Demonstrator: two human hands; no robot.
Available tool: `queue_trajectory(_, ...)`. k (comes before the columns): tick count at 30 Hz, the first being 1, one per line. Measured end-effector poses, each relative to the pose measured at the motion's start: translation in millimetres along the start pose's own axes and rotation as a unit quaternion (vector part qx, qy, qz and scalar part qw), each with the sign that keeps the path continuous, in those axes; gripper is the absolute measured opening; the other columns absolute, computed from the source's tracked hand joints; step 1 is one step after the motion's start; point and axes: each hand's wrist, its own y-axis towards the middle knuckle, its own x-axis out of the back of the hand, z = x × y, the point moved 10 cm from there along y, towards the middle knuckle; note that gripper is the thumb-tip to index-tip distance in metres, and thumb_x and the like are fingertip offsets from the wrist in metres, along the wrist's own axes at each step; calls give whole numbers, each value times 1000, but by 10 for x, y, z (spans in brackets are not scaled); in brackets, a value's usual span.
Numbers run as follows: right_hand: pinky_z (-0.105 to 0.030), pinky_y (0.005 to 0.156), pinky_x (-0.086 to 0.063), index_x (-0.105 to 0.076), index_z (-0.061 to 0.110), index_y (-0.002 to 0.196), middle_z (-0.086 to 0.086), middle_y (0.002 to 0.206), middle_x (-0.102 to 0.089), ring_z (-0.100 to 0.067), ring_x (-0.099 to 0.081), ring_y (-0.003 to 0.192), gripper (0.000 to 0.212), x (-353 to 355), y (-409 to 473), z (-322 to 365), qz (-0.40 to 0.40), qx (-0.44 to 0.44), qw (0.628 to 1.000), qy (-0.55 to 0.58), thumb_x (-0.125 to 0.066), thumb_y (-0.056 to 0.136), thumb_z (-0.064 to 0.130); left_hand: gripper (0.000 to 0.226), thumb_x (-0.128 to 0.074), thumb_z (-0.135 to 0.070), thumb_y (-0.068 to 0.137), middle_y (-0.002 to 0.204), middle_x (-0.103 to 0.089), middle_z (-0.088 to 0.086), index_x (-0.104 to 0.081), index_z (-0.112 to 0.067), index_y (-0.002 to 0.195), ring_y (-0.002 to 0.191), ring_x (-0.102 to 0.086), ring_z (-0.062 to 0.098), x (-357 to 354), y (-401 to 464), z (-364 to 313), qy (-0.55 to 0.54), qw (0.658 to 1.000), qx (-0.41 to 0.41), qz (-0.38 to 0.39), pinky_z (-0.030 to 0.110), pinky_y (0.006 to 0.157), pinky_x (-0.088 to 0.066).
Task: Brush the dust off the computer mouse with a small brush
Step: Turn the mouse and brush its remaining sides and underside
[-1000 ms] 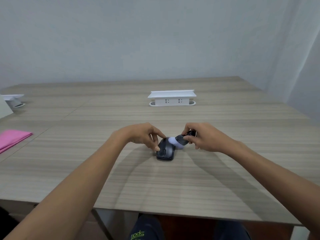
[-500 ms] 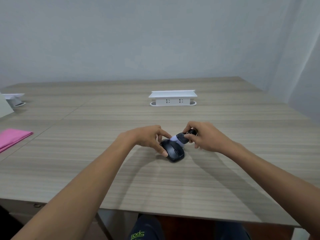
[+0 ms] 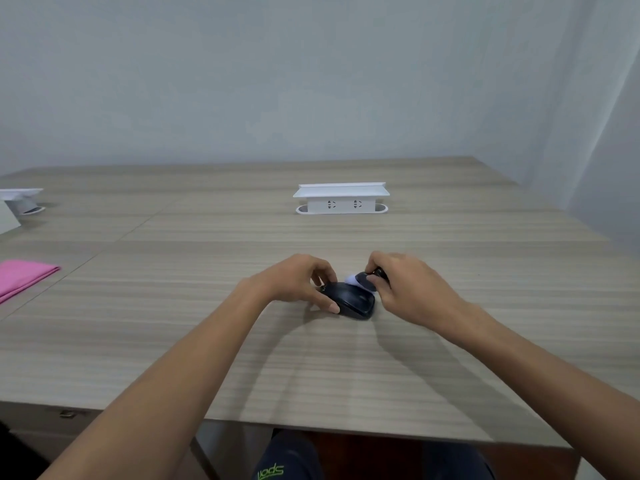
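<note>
A black computer mouse (image 3: 355, 301) lies on the wooden table (image 3: 311, 358), near the middle, turned so its length runs left to right. My left hand (image 3: 298, 280) holds it from the left, thumb on the near side and fingers over the far edge. My right hand (image 3: 412, 289) pinches a small black brush (image 3: 367, 280) whose pale bristles touch the mouse's far top side. Most of the brush handle is hidden in my fingers.
A white power socket box (image 3: 341, 199) stands farther back at the centre. A pink cloth (image 3: 20, 277) lies at the left edge, with a white stand (image 3: 20, 202) behind it. The table's near edge runs just above my knees.
My left hand has turned the mouse from pointing toward me to lying sideways. Both hands and the brush shifted slightly right with it.
</note>
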Motion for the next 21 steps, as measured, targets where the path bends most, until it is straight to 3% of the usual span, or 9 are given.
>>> queue_trajectory(6, -41, 72, -53, -59, 22, 95, 2, 93, -67, -26, -61, 87, 9, 13, -113, 175, 4, 26, 1000, -6, -51, 93, 27, 52, -87, -56, 57, 104, -68, -13, -69, -31, 99, 103, -60, 4, 25, 14, 35, 3, 1000, 13, -25, 33, 93, -52)
queue_trajectory(13, -43, 71, -52, -59, 19, 95, 2, 89, -67, -25, -62, 81, 6, 141, -1, -134, -45, -18, 998, 31, -54, 95, 22, 53, -88, -53, 59, 100, -69, -15, -66, -28, 100, 97, -64, 2, -13, -14, 44, -33, 999, 14, -35, 30, 88, -55)
queue_trajectory(21, -45, 74, -53, -58, 20, 94, 3, 91, -67, -26, -61, 84, 5, 21, -37, -158, -32, -14, 998, 49, -54, 94, 22, 57, -83, -54, 66, 108, -67, -18, -67, -30, 116, 101, -63, 2, -30, 42, 72, -34, 999, 2, -34, 22, 87, -51)
